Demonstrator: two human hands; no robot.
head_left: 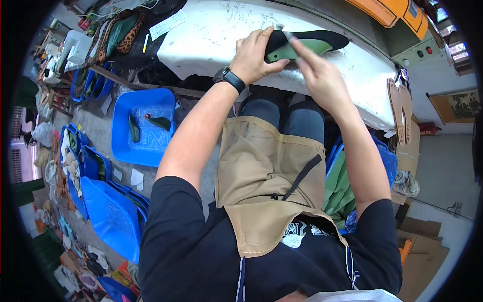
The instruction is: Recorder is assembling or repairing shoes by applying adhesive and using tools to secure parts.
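Note:
On the white worktable (201,35) lies a green shoe last (317,47) with a black, sole-shaped layer (334,39) along its far side. My left hand (253,56) grips its left end, fingers on the black layer and thumb at the near edge. Over the middle of the last is my right hand (322,75), its forefinger stretched toward the black layer and its other fingers curled. A pale, blurred thing shows at that fingertip, too smeared to name.
A blue bin (143,156) with a few dark green pieces stands on the floor at left. Beside my right leg, another blue bin (380,151) holds several green lasts. Tan soles (400,110) hang at the table's right end, below an orange machine (397,15).

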